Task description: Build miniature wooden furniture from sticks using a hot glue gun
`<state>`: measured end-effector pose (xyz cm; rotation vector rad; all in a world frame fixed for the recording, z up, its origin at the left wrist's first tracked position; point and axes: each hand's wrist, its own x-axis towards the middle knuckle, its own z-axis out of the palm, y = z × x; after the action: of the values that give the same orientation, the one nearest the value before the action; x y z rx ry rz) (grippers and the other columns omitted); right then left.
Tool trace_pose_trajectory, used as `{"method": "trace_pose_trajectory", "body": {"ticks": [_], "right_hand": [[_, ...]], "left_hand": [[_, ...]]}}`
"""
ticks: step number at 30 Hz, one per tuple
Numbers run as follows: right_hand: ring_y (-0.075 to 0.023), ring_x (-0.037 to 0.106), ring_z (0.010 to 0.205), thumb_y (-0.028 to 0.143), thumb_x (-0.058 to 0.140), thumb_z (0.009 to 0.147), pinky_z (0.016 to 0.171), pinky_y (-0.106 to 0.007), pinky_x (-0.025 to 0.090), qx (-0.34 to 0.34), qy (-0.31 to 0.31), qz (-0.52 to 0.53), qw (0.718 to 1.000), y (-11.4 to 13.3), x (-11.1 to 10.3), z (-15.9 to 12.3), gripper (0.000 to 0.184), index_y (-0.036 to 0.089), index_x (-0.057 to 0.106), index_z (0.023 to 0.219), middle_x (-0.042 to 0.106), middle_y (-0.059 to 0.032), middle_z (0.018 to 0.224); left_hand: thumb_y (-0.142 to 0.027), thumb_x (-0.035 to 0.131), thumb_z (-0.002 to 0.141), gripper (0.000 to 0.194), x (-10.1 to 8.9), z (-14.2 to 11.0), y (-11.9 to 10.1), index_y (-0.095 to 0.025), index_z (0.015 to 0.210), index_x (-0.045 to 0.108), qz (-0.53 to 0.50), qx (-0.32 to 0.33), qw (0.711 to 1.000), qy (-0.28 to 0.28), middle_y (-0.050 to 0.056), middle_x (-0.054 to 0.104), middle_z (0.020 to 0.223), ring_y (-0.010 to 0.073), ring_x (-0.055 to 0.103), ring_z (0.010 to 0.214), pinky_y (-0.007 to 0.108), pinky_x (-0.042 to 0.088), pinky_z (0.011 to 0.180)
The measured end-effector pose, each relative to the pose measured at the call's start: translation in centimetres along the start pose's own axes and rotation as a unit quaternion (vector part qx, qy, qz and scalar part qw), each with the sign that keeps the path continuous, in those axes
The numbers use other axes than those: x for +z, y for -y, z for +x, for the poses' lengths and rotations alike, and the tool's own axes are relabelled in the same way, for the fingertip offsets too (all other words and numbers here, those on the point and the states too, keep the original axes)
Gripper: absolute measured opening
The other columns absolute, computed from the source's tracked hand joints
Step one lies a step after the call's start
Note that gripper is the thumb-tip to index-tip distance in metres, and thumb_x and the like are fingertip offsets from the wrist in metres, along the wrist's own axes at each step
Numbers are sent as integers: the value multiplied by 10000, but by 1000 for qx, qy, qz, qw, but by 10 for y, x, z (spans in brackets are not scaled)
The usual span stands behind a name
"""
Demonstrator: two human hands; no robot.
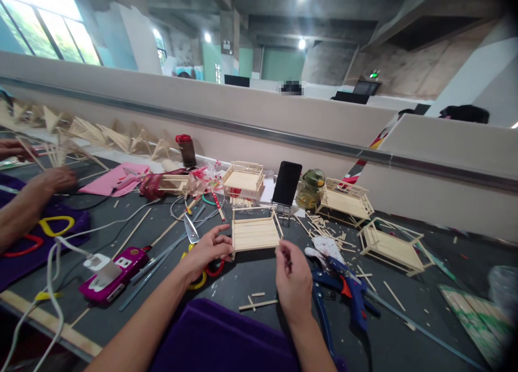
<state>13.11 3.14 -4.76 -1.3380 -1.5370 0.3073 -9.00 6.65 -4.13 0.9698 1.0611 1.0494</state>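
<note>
A miniature bed frame of pale wooden sticks [254, 234] is between my hands, low over the dark table. My left hand [206, 253] grips its left end, thumb and fingertips at the corner post. At the right front corner, the fingers of my right hand [294, 277] are pinched together on the frame. Scissors [191, 229] with red and yellow handles lie partly behind my left hand. To the right of my right hand are a blue glue gun [356, 294] and a blue-handled cutting tool [324, 312]. Short stick pieces [259, 305] lie in front of the frame.
More stick frames [244, 180] stand at the back and right [396, 247]. A phone [287, 183] leans on a stand beside a green-lidded jar [311, 191]. A purple power strip [115, 275] with white cables lies left. Another person's hands [50, 183] work at far left.
</note>
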Motion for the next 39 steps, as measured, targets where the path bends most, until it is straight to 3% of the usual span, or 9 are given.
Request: {"method": "trace_pose_trajectory", "body": {"ticks": [2,7,14,21,24,26,29,34,39], "right_hand": [[-191,635,857,247,448,917,777,-299,487,-32,57,-9,998,4,6,-5,232,180,652,1006,690,-90,940],[-186,676,801,200,432,904,689,-265,507,-65,134,-57,987,3,22,-12,416,180,538,1305,721,-69,914],[-211,667,852,217,376,945,758,-313,506,-99,91,-164,977,-6,20,-5,413,143,548,1312,710,-125,986],[-205,671,863,227,383,946,810,-345,514,-104,18,-104,989,-13,10,4,376,143,625,1220,720,-129,969],[-208,676,905,265,427,929,826,-338,518,-65,-13,-41,997,-12,3,6,350,156,662,1165,721,-122,1019],[-223,674,944,307,470,905,848,-341,514,-18,-38,-6,999,-10,0,6,341,154,686,1120,716,-118,1058],[-235,683,911,351,533,860,823,-337,521,66,-44,55,995,-5,-4,6,353,148,692,1102,725,-99,1031],[-167,637,634,368,606,807,584,-249,500,153,-11,189,970,9,-5,8,298,125,698,952,716,-45,743],[-47,363,371,418,692,742,338,-161,263,262,-3,360,895,19,-3,10,283,149,610,771,620,13,571]], "left_hand": [[-186,771,637,744,1,0,0,-167,1272,386,-5,2,1000,2,17,648,852,137,631,665,283,521,631],[-239,804,629,738,6,-6,-7,-180,1261,428,-40,11,999,11,39,670,867,172,661,735,313,534,678],[-249,770,704,783,22,-20,-19,-204,1364,349,-79,36,993,85,155,675,1084,289,658,997,393,532,789],[-267,752,732,907,35,-29,-22,-227,1454,205,-89,51,985,138,195,642,1180,315,631,1063,389,521,793],[-322,728,751,756,28,-30,-26,-214,1399,354,-47,86,992,75,117,713,951,225,687,771,275,506,594],[-352,699,773,525,20,-30,-29,-185,1243,536,-26,130,991,-2,28,669,720,122,593,548,201,422,472],[-348,716,752,323,9,-27,-33,-191,1025,646,-34,194,976,-98,-42,544,620,59,465,498,159,355,442],[-366,746,710,302,8,-25,-33,-189,942,672,-4,170,979,-110,8,617,759,94,523,618,187,429,543],[-354,737,725,289,8,-24,-29,-188,952,672,24,165,981,-104,29,632,787,117,537,653,203,439,564]]}}
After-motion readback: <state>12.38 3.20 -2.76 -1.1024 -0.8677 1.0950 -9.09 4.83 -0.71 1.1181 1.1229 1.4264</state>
